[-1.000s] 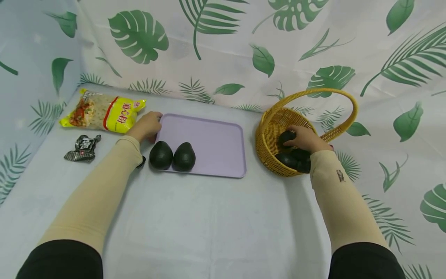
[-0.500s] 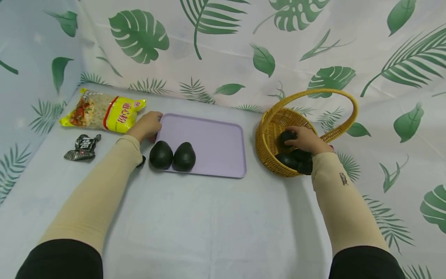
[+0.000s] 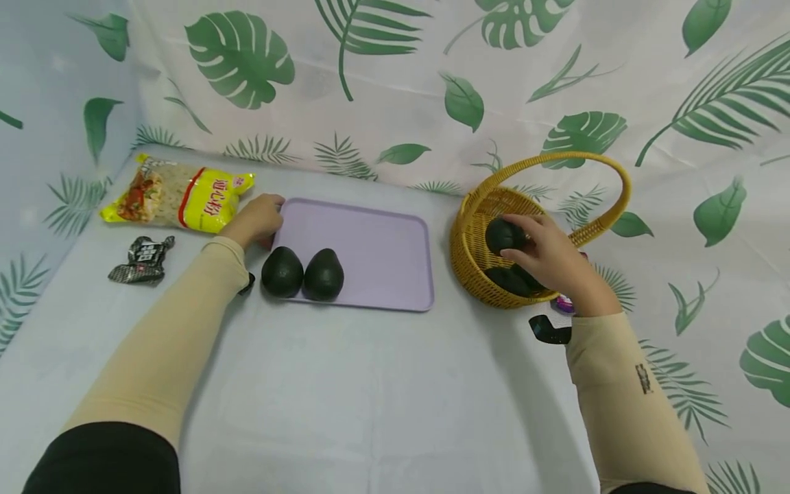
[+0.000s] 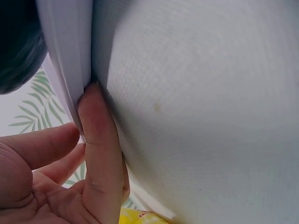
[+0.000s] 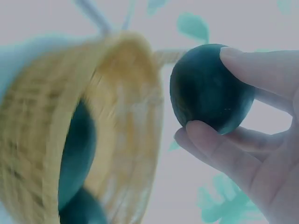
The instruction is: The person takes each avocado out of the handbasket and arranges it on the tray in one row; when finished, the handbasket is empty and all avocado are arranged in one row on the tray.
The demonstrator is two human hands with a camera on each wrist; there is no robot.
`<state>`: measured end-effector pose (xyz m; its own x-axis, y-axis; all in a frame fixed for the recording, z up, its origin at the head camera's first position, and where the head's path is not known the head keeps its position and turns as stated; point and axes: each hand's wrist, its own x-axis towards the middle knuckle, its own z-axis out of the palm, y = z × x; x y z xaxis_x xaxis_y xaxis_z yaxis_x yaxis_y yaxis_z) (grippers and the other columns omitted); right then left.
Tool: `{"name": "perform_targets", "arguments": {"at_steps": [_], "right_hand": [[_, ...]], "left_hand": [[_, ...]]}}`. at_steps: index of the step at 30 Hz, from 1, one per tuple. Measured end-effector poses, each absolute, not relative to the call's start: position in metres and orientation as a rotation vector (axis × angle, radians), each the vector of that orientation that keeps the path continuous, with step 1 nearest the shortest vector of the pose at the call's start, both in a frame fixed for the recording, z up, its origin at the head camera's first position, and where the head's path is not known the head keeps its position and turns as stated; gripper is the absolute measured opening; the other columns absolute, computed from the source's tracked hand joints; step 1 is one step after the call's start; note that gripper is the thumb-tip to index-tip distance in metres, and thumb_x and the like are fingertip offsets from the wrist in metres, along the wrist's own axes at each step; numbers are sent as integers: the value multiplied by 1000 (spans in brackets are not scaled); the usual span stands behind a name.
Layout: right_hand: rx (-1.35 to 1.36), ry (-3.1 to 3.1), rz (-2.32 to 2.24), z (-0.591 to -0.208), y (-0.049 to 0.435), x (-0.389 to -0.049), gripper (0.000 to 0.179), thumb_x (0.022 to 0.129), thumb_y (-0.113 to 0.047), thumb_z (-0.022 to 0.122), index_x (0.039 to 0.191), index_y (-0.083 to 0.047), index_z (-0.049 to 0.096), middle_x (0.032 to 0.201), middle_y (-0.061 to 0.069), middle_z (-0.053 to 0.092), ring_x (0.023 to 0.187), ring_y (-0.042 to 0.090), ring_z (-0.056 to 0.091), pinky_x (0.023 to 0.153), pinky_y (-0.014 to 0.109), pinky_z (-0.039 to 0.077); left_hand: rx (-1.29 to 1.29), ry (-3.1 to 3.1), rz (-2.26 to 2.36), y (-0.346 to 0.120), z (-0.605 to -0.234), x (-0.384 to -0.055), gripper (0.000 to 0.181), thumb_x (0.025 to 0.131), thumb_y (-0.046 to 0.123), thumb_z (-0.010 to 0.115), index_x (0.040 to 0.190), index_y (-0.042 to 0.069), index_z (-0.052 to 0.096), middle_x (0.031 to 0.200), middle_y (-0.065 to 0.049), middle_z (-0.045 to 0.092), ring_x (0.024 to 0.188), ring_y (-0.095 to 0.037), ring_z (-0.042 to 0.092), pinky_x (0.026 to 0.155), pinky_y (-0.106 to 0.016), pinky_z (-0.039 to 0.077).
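My right hand (image 3: 546, 257) grips a dark avocado (image 5: 210, 88) between thumb and fingertips, raised above the mouth of the yellow wicker basket (image 3: 478, 278). More dark avocados (image 3: 512, 280) lie inside that basket, partly covered by the hand in the head view. At the left end of the lilac tray (image 3: 382, 254), my left hand (image 3: 256, 218) pinches the rim; in the left wrist view the thumb and index finger (image 4: 100, 140) meet at its edge. Two avocados, one at the corner (image 3: 282, 272) and one beside it (image 3: 324, 274), sit along the tray's near left side.
A yellow bag of food (image 3: 179, 194) lies at the back left, close to the left hand. Nearer stands a small black packet (image 3: 145, 261). The basket's tall handle (image 3: 617, 199) arches over its right side. A leaf-print cloth (image 3: 395, 89) hangs behind the table.
My right hand has risen from inside the basket with an avocado and come nearer the camera. The left hand still holds the tray's edge, and the tray has not moved.
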<state>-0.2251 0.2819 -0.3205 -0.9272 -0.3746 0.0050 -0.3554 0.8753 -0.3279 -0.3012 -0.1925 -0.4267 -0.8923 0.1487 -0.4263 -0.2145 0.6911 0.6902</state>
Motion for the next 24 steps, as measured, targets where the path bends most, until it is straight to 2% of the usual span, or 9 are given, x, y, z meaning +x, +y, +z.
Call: {"name": "perform_targets", "arguments": {"at_steps": [4, 7, 11, 16, 24], "right_hand": [[-838, 3006, -673, -319, 254, -199, 59, 91, -6, 69, 145, -4, 46, 134, 25, 42, 104, 38, 62, 85, 49, 56], [-1011, 2980, -751, -329, 228, -186, 60, 88, -3, 72, 143, -5, 49, 136, 23, 43, 106, 34, 61, 83, 45, 57], [-1110, 2898, -749, -355, 190, -178, 60, 89, -11, 73, 145, -11, 49, 141, 19, 42, 108, 27, 61, 85, 40, 57], [-1098, 2840, -662, -393, 150, -176, 59, 92, -23, 70, 146, -17, 47, 144, 16, 41, 105, 24, 63, 85, 37, 56], [-1114, 2840, -641, -424, 121, -181, 57, 93, -22, 70, 145, -17, 48, 142, 18, 43, 101, 28, 64, 85, 40, 55]], "left_hand": [[-57, 2445, 1072, -194, -426, -303, 62, 98, 5, 39, 157, 1, 19, 151, -28, 33, 101, -37, 59, 81, -42, 58], [-55, 2454, 1068, -196, -425, -304, 62, 97, 4, 39, 156, 1, 19, 151, -28, 34, 100, -37, 60, 81, -42, 58], [-54, 2466, 1066, -196, -424, -303, 62, 97, 4, 38, 156, 0, 20, 150, -28, 35, 99, -37, 60, 81, -43, 58], [-39, 2454, 1059, -193, -423, -302, 62, 97, 4, 38, 156, 0, 19, 153, -28, 31, 109, -39, 55, 89, -47, 55], [-58, 2448, 1066, -191, -425, -300, 62, 98, 5, 37, 157, 1, 19, 149, -28, 36, 101, -37, 60, 80, -41, 58]]}}
